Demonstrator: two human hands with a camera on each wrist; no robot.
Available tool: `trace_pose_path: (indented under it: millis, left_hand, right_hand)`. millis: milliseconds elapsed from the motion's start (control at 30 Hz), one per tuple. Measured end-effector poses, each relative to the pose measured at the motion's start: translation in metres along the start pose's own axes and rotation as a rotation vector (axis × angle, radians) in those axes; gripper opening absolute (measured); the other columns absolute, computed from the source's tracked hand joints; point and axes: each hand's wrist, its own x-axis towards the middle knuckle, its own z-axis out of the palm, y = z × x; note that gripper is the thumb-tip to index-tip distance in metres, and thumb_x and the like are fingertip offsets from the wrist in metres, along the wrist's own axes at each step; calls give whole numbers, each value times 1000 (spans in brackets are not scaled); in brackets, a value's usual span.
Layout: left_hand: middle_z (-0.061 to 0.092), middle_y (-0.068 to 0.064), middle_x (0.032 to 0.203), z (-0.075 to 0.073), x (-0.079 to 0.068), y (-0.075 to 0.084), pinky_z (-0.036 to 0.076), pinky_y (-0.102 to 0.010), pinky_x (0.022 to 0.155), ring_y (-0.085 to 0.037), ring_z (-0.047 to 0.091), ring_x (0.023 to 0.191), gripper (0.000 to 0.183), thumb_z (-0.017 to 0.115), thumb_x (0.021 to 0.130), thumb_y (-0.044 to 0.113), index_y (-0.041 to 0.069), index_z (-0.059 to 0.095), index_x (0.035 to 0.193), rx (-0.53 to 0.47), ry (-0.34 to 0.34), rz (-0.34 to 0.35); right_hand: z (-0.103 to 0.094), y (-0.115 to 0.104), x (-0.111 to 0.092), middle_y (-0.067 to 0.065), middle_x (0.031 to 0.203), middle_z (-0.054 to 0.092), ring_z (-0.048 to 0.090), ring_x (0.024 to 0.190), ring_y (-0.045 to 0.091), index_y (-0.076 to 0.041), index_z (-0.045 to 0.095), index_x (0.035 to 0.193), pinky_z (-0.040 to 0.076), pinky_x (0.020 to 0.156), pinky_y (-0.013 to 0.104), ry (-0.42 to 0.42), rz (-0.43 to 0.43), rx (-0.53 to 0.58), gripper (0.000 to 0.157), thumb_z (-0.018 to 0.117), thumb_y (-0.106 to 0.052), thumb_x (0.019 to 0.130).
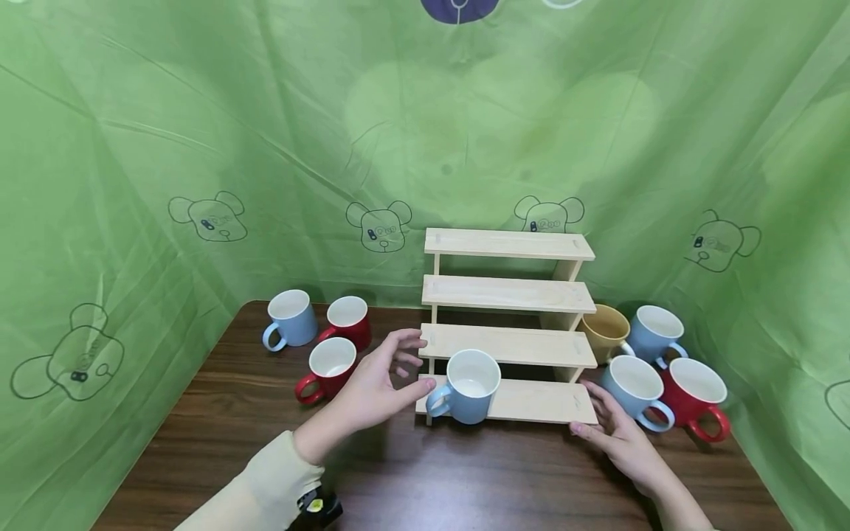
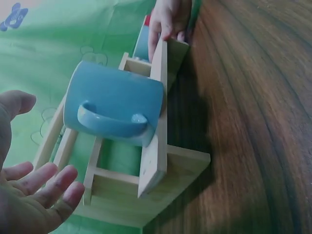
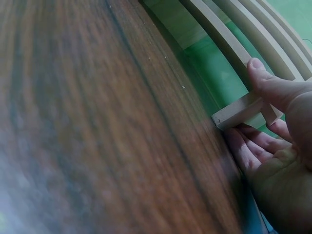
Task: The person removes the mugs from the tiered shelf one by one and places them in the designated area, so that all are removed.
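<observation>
A light wooden stepped rack (image 1: 511, 295) with several tiers stands on the table. Upright on the left part of its lowest tier is a light-blue mug (image 1: 468, 391), its handle turned left. Just left of this mug, my left hand (image 1: 378, 383) is spread with thumb and fingers apart and nothing between them. The left wrist view shows a gap between that hand (image 2: 34, 195) and the mug (image 2: 114, 100). My right hand (image 1: 617, 435) grips the right end of the lowest tier, thumb at the front edge. In the right wrist view its fingers (image 3: 258, 146) bend around the side support.
Left of the rack stand a blue mug (image 1: 292, 317) and two red mugs (image 1: 350, 324). To its right are a yellow mug (image 1: 604, 335), two blue mugs (image 1: 634, 387) and a red mug (image 1: 693, 394). A green patterned cloth (image 1: 299, 147) hangs behind the brown table (image 1: 432, 487).
</observation>
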Motion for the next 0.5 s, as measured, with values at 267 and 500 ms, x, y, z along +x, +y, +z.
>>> trace_pose_path:
  millis: [267,500]
  left_hand:
    - [64,-10,152,9,5,11,59,-45,99,-20,70,124,84,91,91,27,6,45,158,22,-24,29]
    - [64,-9,151,19,11,15,58,-48,98,-21,70,123,85,92,89,29,7,46,157,31,-42,49]
  right_hand:
    - [0,1,0,28,151,57,64,120,-4,6,30,165,58,90,20,27,-2,-30,78,75,2,102]
    - [0,3,-2,-17,138,64,66,119,-3,5,32,164,58,90,20,36,-6,-31,78,76,2,100]
